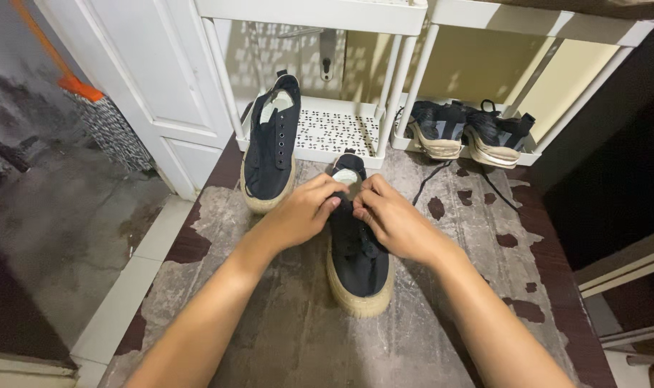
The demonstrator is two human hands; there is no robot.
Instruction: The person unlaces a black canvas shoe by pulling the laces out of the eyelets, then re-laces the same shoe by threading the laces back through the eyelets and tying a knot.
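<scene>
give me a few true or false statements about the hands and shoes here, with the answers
1. Both hands, the left hand and the right hand, are on the dark canvas shoe with a tan sole near its opening. True.
2. That shoe stands on a shelf of the white plastic rack. False: it stands on the worn, patchy tabletop.
3. A second dark canvas shoe leans with its heel on the rack's lower shelf. True.
4. The right-hand rack is empty. False: a pair of dark knit shoes with pale soles sits on it.
5. The left hand holds a brush. False: it holds no tool.
</scene>
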